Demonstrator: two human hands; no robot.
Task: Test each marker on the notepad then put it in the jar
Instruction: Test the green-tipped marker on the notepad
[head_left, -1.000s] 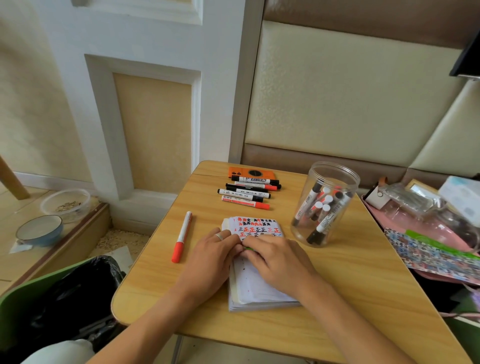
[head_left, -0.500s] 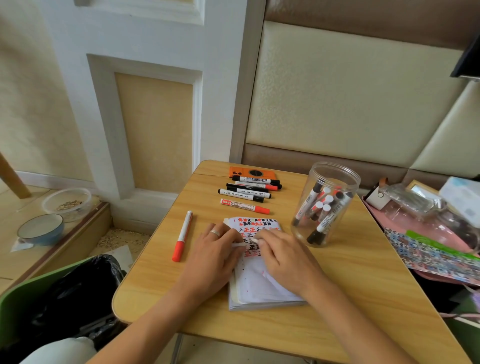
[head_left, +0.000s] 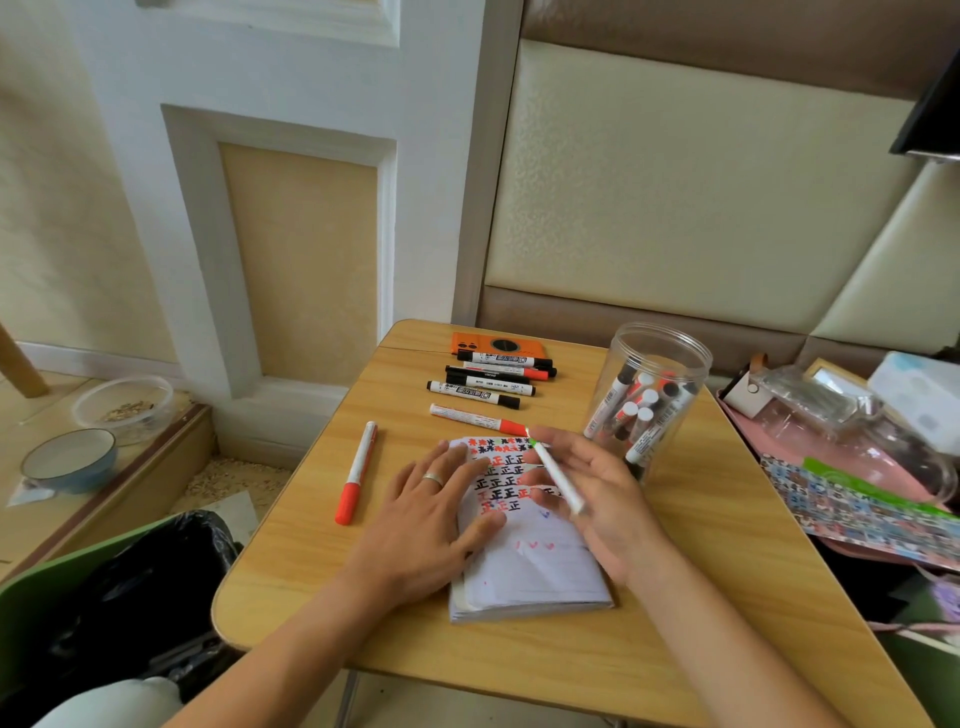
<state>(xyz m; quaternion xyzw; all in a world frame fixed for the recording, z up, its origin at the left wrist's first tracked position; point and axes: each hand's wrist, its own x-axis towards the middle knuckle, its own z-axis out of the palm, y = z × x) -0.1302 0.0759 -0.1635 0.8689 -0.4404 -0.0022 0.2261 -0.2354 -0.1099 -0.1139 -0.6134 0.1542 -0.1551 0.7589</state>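
Note:
A small notepad lies on the wooden table, its top half filled with red and black test marks. My left hand presses flat on the pad's left side. My right hand holds a slim white marker with a green tip, raised just above the pad's right side, the tip pointing away from me. The clear plastic jar stands right of the pad with several markers in it. One red marker lies left of the pad, another red marker just beyond it.
Several black and red markers lie in a row at the table's far edge, against an orange case. Clutter on a pink tray borders the table's right side. A black-lined bin stands at lower left; bowls sit on the floor.
My right hand has lifted off the notepad and opened outward with the green-tipped marker, uncovering the written marks. My left hand stays on the pad.

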